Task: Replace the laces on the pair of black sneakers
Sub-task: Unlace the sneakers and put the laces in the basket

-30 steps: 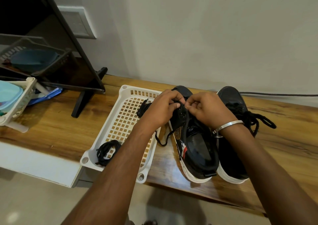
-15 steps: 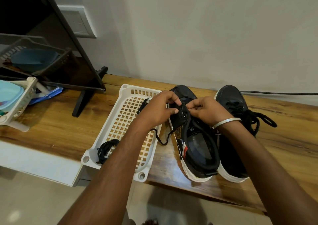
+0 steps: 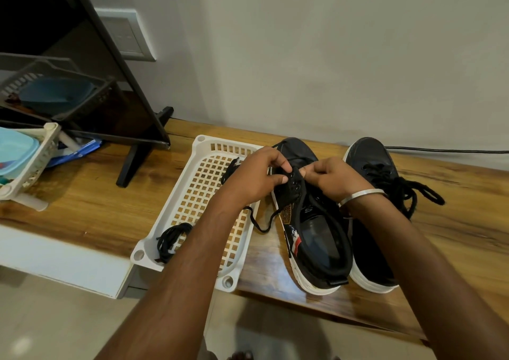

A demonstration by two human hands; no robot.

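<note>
Two black sneakers with white soles stand side by side on the wooden shelf. The left sneaker [image 3: 314,238] is tilted on its side, and a black lace [image 3: 261,226] trails from it toward the tray. My left hand [image 3: 254,177] pinches its eyelet flap. My right hand [image 3: 329,176], with a silver bangle at the wrist, pinches the lace at the eyelets. The right sneaker [image 3: 371,158] stays laced, its bow loose at the right. A coiled spare black lace [image 3: 172,239] lies in the white tray [image 3: 203,146].
The wooden shelf [image 3: 82,205] runs along the wall, with its front edge near me. A dark monitor on a stand [image 3: 129,164] stands at the left. A white basket [image 3: 30,164] with a blue container sits far left. A black cable [image 3: 446,150] runs along the wall.
Both hands have shifted slightly toward me along the left sneaker's eyelets. The fingers have reset their pinch on the lace. The sneakers and the tray have stayed in place.
</note>
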